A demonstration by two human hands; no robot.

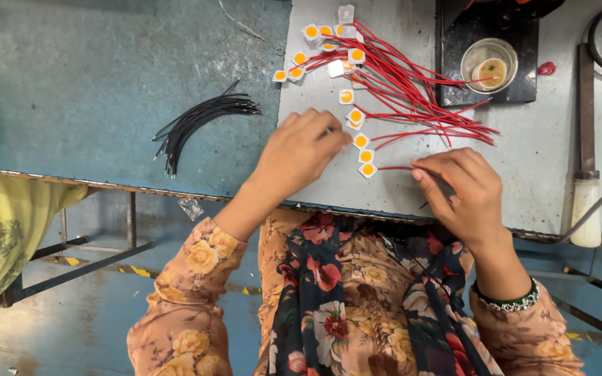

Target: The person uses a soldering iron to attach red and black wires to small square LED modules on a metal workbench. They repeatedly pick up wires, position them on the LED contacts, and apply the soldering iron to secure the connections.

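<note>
Red-wired chips (361, 140) — about sixteen, two hands (299, 154)

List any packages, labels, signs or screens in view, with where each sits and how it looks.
Small clear plastic bag: hanging at the bench's front edge, left of the left hand; crumpled, see-through, nothing legible.
No labels, signs or screens show.
Nearest the right hand: square white chips with round yellow centres on red wires, bare of packaging.
</note>
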